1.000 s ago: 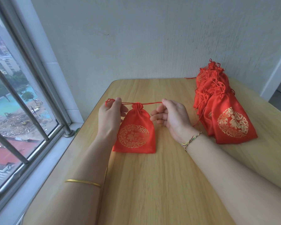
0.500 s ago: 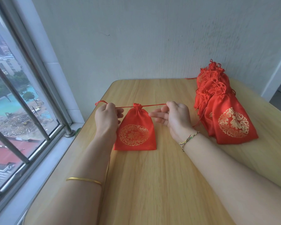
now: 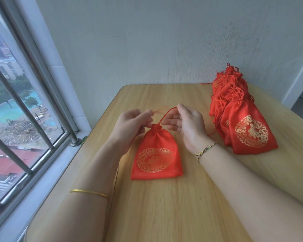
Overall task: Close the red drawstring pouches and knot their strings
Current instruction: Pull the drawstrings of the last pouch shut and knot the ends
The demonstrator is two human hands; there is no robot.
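- Red pouch lies flat on the table, in its left half, closer to the window-side edge than the rt edge. Gold round print faces up, bottom hem twd the person, neck twd the far edge.
- Pouch neck is bunched tight, mouth drawn closed. Can't tell whether a knot sits there.
- Drawstring runs from the neck up and rt to the rt hand. A second red strand by the L fingertips is blurred.
- L hand: just left of the neck, fingers curled in, tips pinching the blurred strand right by the neck. Lower fingers touch or nearly touch the neck fabric, can't tell which.
- Rt hand: just rt of the neck, thumb + index clamped on the drawstring at its top, other fingers loosely curled below, palm twd the L hand.
- Hands are close together over the neck, w/ a small gap btwn them.
- Stack of red pouches lies near the far rt corner, overlapping, necks gathered, top one w/ gold print up. Well apart from the single pouch, near the rt wrist.
- Gold bangle on L forearm; braided bracelet on rt wrist.
- Barred window along the table's left edge, plain wall behind the far edge.
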